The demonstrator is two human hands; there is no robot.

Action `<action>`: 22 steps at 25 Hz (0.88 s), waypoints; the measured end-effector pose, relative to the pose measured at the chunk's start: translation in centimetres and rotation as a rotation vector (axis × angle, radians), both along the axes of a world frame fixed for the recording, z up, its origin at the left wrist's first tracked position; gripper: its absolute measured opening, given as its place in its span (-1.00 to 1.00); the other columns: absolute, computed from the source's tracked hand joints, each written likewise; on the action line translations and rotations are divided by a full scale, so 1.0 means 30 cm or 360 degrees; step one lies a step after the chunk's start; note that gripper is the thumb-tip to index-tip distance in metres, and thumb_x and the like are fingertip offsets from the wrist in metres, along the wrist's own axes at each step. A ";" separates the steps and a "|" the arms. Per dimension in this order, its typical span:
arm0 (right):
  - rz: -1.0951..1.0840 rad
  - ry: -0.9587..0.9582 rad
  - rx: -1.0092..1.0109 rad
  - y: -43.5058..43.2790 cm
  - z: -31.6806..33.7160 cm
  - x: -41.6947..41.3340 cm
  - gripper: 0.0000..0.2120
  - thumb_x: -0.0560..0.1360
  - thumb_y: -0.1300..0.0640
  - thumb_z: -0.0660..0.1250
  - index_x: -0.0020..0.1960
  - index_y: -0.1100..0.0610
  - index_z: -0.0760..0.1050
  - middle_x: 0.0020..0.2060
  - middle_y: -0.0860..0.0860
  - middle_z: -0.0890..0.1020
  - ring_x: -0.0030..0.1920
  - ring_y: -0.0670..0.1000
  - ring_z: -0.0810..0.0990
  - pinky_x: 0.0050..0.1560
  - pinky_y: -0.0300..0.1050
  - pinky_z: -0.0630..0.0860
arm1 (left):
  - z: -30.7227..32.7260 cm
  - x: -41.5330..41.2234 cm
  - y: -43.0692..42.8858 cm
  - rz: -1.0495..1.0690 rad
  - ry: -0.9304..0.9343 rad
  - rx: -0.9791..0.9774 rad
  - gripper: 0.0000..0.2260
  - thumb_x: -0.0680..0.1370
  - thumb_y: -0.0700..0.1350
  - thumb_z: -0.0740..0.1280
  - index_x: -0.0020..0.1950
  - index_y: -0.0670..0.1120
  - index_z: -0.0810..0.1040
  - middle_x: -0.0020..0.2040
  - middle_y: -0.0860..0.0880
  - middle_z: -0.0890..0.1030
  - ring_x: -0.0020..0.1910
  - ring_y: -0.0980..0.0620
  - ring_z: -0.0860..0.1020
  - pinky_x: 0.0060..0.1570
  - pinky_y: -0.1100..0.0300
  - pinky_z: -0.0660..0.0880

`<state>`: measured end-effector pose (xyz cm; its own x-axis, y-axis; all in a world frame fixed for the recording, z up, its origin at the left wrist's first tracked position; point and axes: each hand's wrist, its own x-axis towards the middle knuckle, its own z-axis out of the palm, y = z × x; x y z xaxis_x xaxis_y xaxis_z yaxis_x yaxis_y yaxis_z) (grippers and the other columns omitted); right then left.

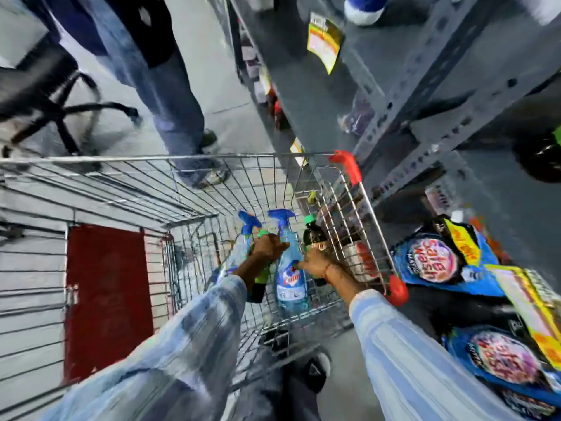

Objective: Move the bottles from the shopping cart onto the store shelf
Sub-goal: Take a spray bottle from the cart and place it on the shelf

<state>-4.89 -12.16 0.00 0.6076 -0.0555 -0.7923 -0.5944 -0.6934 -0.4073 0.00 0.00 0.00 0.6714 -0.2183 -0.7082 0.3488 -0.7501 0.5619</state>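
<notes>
Both my hands reach down into the wire shopping cart (373, 226). My left hand (267, 246) is closed around the necks of a clear blue spray bottle (243, 238) and a dark bottle with a green cap (258, 287). My right hand (314, 264) grips a dark bottle with a green cap (312, 230) at its body. Between the hands stands a blue spray bottle (290, 284) with a blue trigger and a red-and-white label; my right thumb touches it. The grey metal store shelf (455, 95) rises to the right of the cart.
Blue detergent bags (437, 262) lie on the low shelf at the right. A person in jeans (170, 95) stands just past the cart's far side. An office chair base (60, 113) is at the left. A red flap (109, 299) covers the cart's seat section.
</notes>
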 end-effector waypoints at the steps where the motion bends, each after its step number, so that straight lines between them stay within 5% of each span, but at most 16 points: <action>1: 0.0062 0.0070 0.0040 0.001 -0.029 -0.005 -0.61 0.51 0.23 0.31 0.29 0.39 0.42 0.28 0.30 0.50 0.25 0.17 0.52 0.19 -0.06 0.44 | -0.042 -0.005 -0.001 0.0051 0.0033 -0.0058 -0.80 0.53 -0.12 0.31 -0.10 -0.27 0.54 -0.07 -0.39 0.57 0.04 -0.29 0.58 -0.03 -0.02 0.50; 5: 0.0111 0.0368 0.0013 0.020 -0.106 -0.038 -0.58 0.54 0.23 0.24 0.37 0.34 0.33 0.38 0.24 0.41 0.35 0.18 0.43 0.34 -0.04 0.38 | -0.158 -0.008 -0.032 0.0176 0.0125 -0.0101 -0.88 0.56 -0.22 0.25 -0.18 -0.14 0.41 -0.31 -0.11 0.45 -0.39 0.11 0.49 -0.56 0.47 0.32; 11: 0.0397 0.0458 -0.0066 0.036 -0.184 -0.024 -0.60 0.54 0.23 0.23 0.35 0.32 0.36 0.35 0.23 0.45 0.32 0.19 0.45 0.37 0.03 0.39 | -0.244 -0.029 -0.081 0.0277 0.0223 -0.0015 -0.74 0.56 -0.28 0.18 0.22 -0.32 0.44 0.20 -0.31 0.55 0.11 -0.19 0.55 -0.07 0.16 0.46; 15: 0.0182 0.0417 -0.0064 0.020 -0.185 -0.017 -0.61 0.53 0.29 0.22 0.33 0.36 0.37 0.34 0.27 0.44 0.34 0.23 0.43 0.35 0.06 0.38 | -0.252 -0.023 -0.073 0.0302 0.0208 0.0108 -0.76 0.55 -0.19 0.25 0.18 -0.27 0.48 0.16 -0.25 0.58 -0.04 -0.10 0.57 -0.28 0.24 0.52; 19: -0.0078 0.0404 0.0046 -0.025 -0.137 -0.015 -0.59 0.50 0.32 0.24 0.33 0.37 0.36 0.35 0.30 0.42 0.36 0.29 0.38 0.34 0.10 0.37 | -0.207 -0.024 -0.064 0.0279 0.0127 0.0149 -0.74 0.50 -0.14 0.35 0.14 -0.23 0.54 0.09 -0.23 0.63 0.01 -0.15 0.63 -0.04 0.08 0.58; 22: -0.0044 0.0370 0.0097 -0.020 -0.056 -0.010 -0.56 0.45 0.35 0.34 0.32 0.35 0.39 0.31 0.27 0.48 0.31 0.24 0.46 0.34 0.11 0.43 | -0.117 -0.025 -0.053 0.0351 0.0070 0.0074 -0.76 0.48 -0.17 0.37 0.11 -0.23 0.56 0.07 -0.24 0.65 -0.09 -0.12 0.63 -0.27 0.15 0.57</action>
<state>-5.18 -12.77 -1.67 0.4076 -0.0176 -0.9130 -0.6954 -0.6540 -0.2979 -0.75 -1.58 -3.50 0.6676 -0.0360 -0.7437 0.5306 -0.6777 0.5091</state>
